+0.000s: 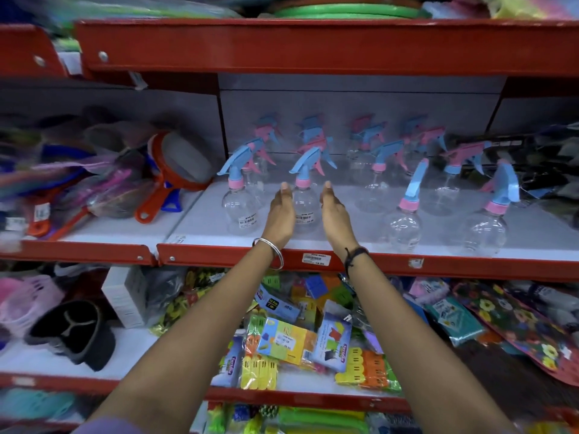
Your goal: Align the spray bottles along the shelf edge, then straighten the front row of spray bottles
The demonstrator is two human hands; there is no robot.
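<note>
Spray bottle (303,205) stands front row on the shelf (219,223), at 12 o'clock from me. Left hand (279,214) and right hand (334,214) flank it, fingers straight, spread apart. I judge an even, low squeeze avoids tipping neighbours.
</note>
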